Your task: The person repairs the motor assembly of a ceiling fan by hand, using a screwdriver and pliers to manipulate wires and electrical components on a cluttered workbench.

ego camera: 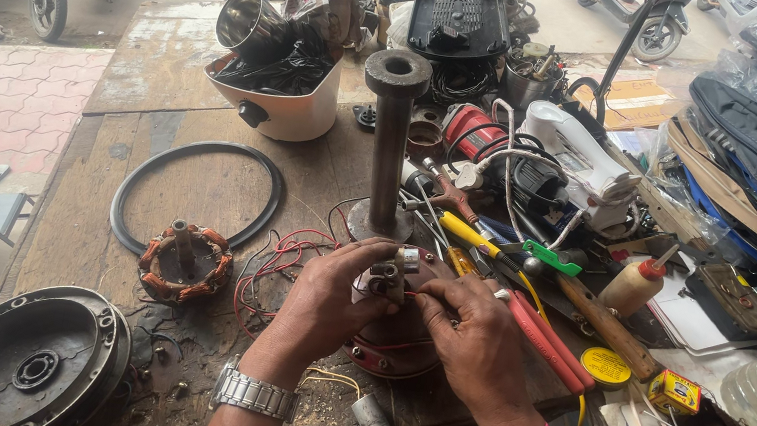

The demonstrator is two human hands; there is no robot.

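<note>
one head-worn view looks steeply down, close over a cluttered workbench (128, 194), street beyond.

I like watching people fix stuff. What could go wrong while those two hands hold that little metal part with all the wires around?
1. The left hand and right hand pinch a small grey metal part by the fingertips only; it might slip and drop among the clutter.
2. Thin red wires loop right beside the hands, so a finger could snag and tug one.
3. The red-handled tool lies close by the right hand; a bump might roll it off the worn wooden workbench.
</note>
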